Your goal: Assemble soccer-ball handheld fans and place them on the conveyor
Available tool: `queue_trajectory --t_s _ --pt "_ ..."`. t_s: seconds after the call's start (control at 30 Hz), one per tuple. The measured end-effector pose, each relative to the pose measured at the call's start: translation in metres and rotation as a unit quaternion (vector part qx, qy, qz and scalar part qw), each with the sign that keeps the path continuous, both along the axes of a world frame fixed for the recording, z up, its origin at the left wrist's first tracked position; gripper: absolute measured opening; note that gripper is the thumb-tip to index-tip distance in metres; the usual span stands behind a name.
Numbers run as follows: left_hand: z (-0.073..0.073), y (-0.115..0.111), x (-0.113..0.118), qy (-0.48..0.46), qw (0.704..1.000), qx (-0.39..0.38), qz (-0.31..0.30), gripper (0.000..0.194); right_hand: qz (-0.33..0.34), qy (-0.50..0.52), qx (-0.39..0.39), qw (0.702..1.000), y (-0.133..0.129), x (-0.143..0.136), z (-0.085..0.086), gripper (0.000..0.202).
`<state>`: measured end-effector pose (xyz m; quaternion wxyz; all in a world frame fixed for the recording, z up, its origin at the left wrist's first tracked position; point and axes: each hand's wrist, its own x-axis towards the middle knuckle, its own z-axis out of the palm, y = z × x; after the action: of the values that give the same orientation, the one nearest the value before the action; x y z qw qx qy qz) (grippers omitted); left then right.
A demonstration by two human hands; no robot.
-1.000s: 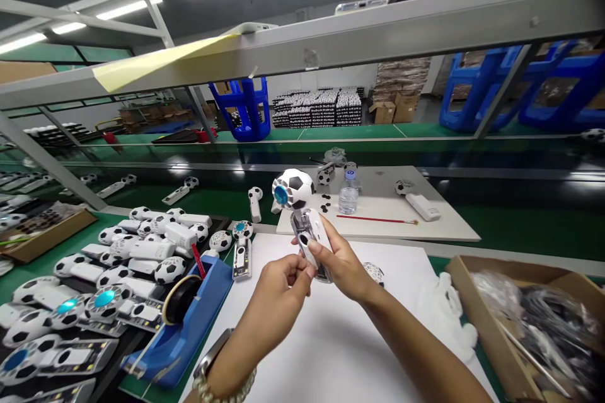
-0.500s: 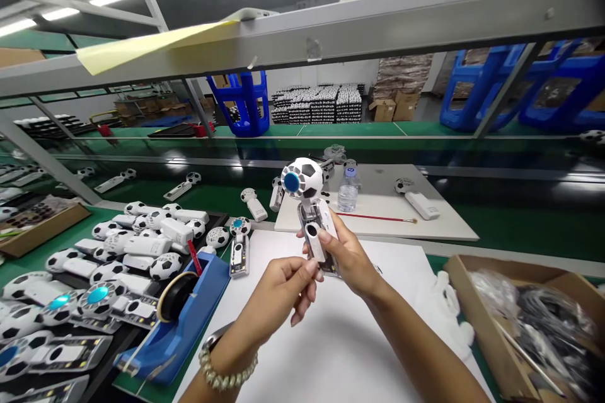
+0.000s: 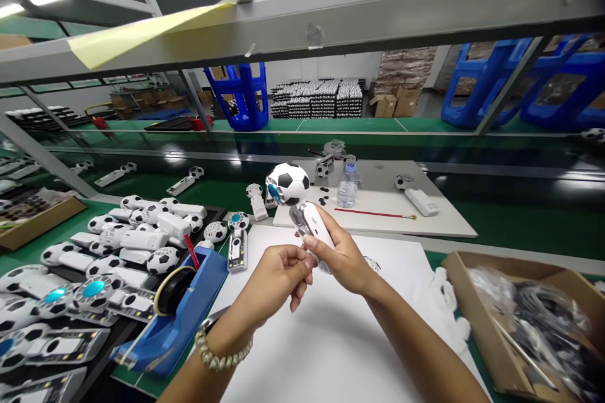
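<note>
Right of the tape dispenser (image 3: 204, 289), the right hand (image 3: 344, 256) grasps a football-headed device (image 3: 309, 220), best kept steady, though whether the pinched left hand (image 3: 278, 274) holds anything I can't tell.

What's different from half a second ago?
The ball-headed device has turned: its blue disc, then nearly facing the camera, now points towards the left of the picture. No new hold or release shows; the right hand keeps its grip. The bottle and paintbrush stay put.

A capped bottle (image 3: 347, 191) stands near a thin red brush (image 3: 373, 213)
</note>
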<state>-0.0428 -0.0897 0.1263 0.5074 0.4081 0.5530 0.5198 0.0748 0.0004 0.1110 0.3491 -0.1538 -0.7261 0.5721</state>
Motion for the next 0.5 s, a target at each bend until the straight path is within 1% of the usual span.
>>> queue_trajectory --t_s 0.1,0.23,0.5 --pt "0.001 0.001 -0.003 0.013 1.0 -0.019 -0.011 0.034 -0.003 -0.002 0.007 1.0 0.0 -0.001 -0.001 0.057" --pt "0.002 0.001 -0.007 0.048 0.997 -0.041 -0.039 0.035 0.004 0.006 -0.01 1.0 0.0 -0.002 -0.003 0.058" --pt "0.001 0.001 -0.011 0.047 0.995 -0.055 -0.061 0.036 0.008 0.01 -0.024 1.0 -0.002 -0.002 -0.001 0.056"
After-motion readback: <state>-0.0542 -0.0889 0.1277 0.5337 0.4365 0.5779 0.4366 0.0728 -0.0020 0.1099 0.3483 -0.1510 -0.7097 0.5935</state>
